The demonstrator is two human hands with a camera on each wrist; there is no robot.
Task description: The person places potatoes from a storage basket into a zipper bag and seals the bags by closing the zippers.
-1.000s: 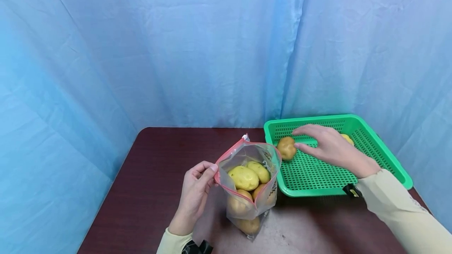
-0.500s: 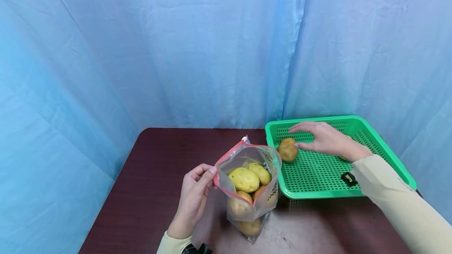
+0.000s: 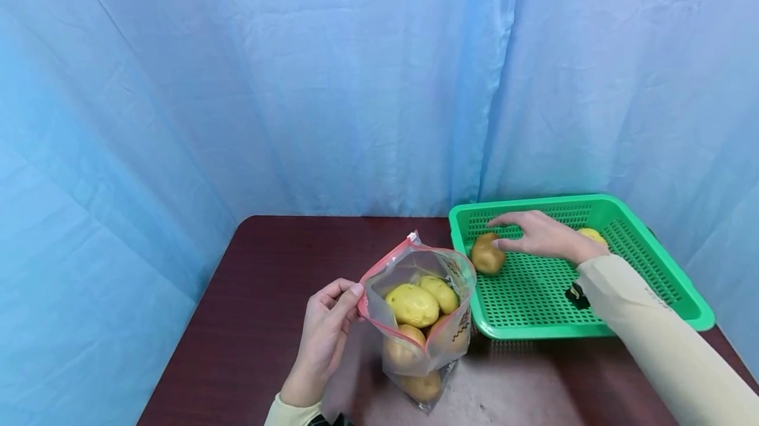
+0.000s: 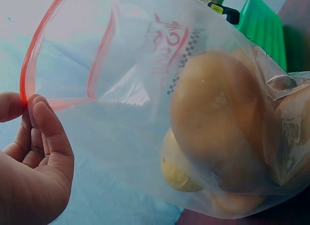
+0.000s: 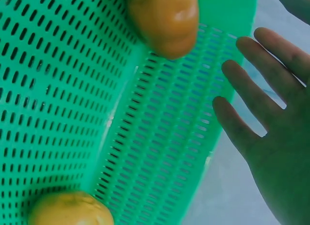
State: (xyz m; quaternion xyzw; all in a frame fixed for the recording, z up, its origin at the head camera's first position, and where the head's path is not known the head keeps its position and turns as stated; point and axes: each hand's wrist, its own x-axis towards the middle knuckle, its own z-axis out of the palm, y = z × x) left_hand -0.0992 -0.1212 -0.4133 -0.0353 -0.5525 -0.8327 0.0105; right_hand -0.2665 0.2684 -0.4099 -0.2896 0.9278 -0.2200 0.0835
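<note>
My left hand (image 3: 323,337) pinches the left side of the red-edged rim of a clear zip bag (image 3: 441,350) between thumb and fingers. The bag stands with its mouth spread, the slider (image 3: 412,237) at its far corner. Several potatoes fill its lower part, with a yellow potato (image 3: 412,305) near the top. Over the green basket (image 3: 664,268), my right hand (image 3: 542,235) holds nothing, thumb and fingers spread apart. Its fingertips are right by a brown potato (image 3: 488,255) at the basket's left end. In the right wrist view the fingers lie beside the basket wall (image 5: 193,152), apart from the potato (image 5: 167,26).
A yellow potato (image 3: 591,235) lies at the back right of the basket, behind my right wrist. The dark wooden table (image 3: 267,281) extends to the left of the bag. A blue curtain (image 3: 356,83) hangs behind the table.
My right forearm has swung forward and left over the basket, the hand staying near the brown potato. The yellow potato shows again behind the wrist. My left hand keeps its pinch on the bag.
</note>
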